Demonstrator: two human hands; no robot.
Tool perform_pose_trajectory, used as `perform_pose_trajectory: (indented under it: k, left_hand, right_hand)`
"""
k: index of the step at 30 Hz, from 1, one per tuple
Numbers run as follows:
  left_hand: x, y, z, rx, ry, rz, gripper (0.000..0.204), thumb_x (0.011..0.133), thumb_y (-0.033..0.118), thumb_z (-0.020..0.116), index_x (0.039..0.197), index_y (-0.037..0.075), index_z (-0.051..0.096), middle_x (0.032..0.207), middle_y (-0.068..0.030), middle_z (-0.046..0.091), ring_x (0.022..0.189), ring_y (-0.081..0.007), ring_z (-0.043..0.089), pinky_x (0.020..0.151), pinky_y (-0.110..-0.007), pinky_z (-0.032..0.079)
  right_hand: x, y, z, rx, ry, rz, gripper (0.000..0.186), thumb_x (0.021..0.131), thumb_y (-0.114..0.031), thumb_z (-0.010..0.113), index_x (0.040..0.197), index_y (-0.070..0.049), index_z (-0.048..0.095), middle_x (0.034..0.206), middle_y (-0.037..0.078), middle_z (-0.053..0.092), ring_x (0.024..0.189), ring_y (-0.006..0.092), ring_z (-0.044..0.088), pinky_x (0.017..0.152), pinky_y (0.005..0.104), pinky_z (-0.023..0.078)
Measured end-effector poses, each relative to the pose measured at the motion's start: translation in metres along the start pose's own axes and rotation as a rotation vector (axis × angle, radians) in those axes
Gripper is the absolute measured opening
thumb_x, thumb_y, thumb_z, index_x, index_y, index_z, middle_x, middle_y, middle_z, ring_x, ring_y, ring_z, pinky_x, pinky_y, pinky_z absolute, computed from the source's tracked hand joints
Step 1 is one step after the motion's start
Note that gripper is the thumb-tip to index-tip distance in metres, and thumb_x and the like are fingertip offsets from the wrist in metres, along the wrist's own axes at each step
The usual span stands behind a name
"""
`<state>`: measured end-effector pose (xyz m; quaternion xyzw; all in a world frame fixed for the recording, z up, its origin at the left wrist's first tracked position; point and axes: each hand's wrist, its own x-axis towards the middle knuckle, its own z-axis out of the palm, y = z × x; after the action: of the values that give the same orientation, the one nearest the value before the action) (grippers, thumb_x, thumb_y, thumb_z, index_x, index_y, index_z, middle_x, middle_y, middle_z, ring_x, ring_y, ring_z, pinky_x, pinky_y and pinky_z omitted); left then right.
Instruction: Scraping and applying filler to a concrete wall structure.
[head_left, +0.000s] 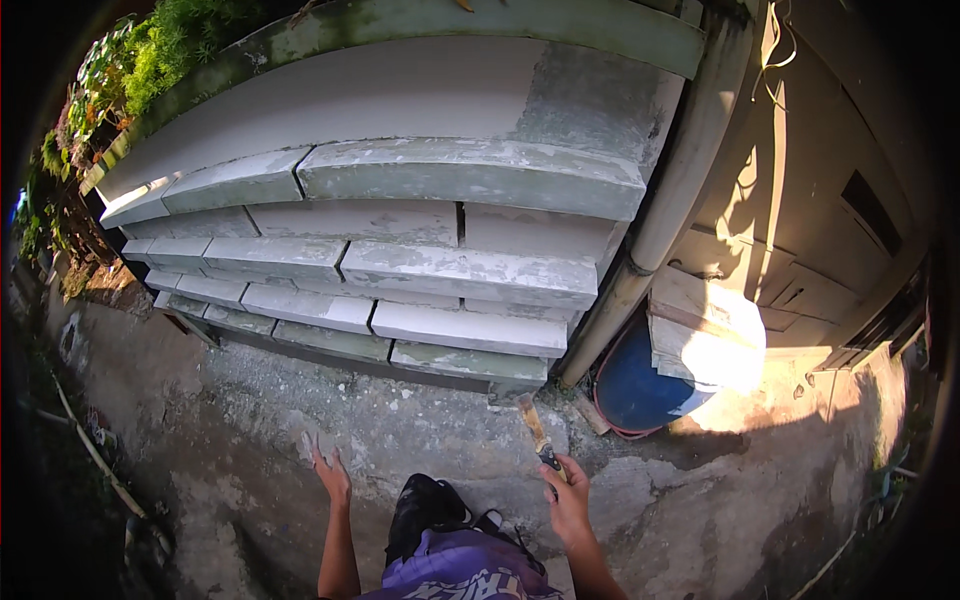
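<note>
My right hand grips the handle of a scraper with a flat, stained blade, held upright at lower centre right. My left hand hangs open over the concrete ground at lower left, its fingers apart and holding nothing. In front of me stands a wall with several horizontal stepped ledges of pale grey-white blocks, some patchy green-grey, divided by dark vertical gaps. The scraper's tip is in front of the lowest ledge in this view; I cannot tell if they touch.
A vertical pipe runs beside the ledges. Right of it are a blue tub with pale boards on top and a sunlit wall. Plants overhang at upper left. Stained concrete ground surrounds my feet, and a thin pole lies left.
</note>
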<state>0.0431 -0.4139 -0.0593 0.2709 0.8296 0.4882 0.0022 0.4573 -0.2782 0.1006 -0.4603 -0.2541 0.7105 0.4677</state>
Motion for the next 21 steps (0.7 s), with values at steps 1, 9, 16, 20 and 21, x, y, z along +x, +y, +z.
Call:
perform_pose_trajectory:
  k: [1, 9, 16, 20, 21]
  left_hand:
    - [0.024, 0.030, 0.011, 0.064, -0.027, 0.098, 0.055, 0.097, 0.013, 0.057, 0.149, 0.002, 0.042, 0.163, -0.0212, 0.025, 0.151, -0.0343, 0.022, 0.122, -0.043, 0.016]
    - [0.198, 0.294, 0.055, 0.163, 0.127, 0.698, 0.065, 0.101, 0.038, 0.052, 0.159, 0.018, 0.028, 0.163, -0.0289, 0.013, 0.153, -0.0426, 0.005, 0.120, -0.056, 0.005]
    - [0.312, 0.438, 0.106, 0.402, 0.127, 0.765, 0.083, 0.095, 0.069, 0.043, 0.148, 0.005, 0.048, 0.167, -0.0222, 0.003, 0.155, -0.0324, 0.004, 0.121, -0.057, 0.000]
    - [0.315, 0.464, 0.136, 0.361, -0.059, 0.850, 0.102, 0.084, 0.082, 0.046, 0.135, -0.006, 0.058, 0.165, -0.0214, 0.016, 0.154, -0.0279, 0.013, 0.121, -0.057, 0.001]
    - [0.311, 0.468, 0.142, 0.323, 0.052, 0.922, 0.107, 0.079, 0.085, 0.048, 0.131, -0.008, 0.059, 0.163, -0.0220, 0.022, 0.152, -0.0281, 0.020, 0.120, -0.058, 0.002]
  right_hand:
    - [-0.007, 0.000, -0.006, -0.009, 0.041, -0.021, 0.034, 0.087, 0.000, 0.074, 0.118, 0.000, 0.060, 0.093, 0.001, 0.066, 0.060, 0.0026, 0.049, 0.047, 0.0210, 0.032]
    - [-0.043, 0.015, -0.046, -0.015, 0.259, -0.139, 0.032, 0.085, 0.000, 0.076, 0.114, -0.002, 0.062, 0.084, -0.002, 0.063, 0.057, 0.0021, 0.047, 0.046, 0.0209, 0.031]
    - [-0.048, 0.040, -0.026, -0.042, 0.491, -0.262, 0.027, 0.084, -0.002, 0.077, 0.108, -0.005, 0.065, 0.081, -0.004, 0.062, 0.052, 0.0017, 0.042, 0.042, 0.0208, 0.027]
    - [-0.047, 0.056, 0.015, 0.033, 0.628, -0.305, 0.028, 0.083, -0.002, 0.077, 0.108, -0.005, 0.065, 0.082, -0.003, 0.062, 0.052, 0.0020, 0.042, 0.042, 0.0207, 0.028]
    - [-0.046, 0.061, 0.024, 0.036, 0.650, -0.296, 0.028, 0.083, -0.002, 0.078, 0.108, -0.005, 0.065, 0.082, -0.003, 0.063, 0.052, 0.0021, 0.042, 0.042, 0.0207, 0.028]
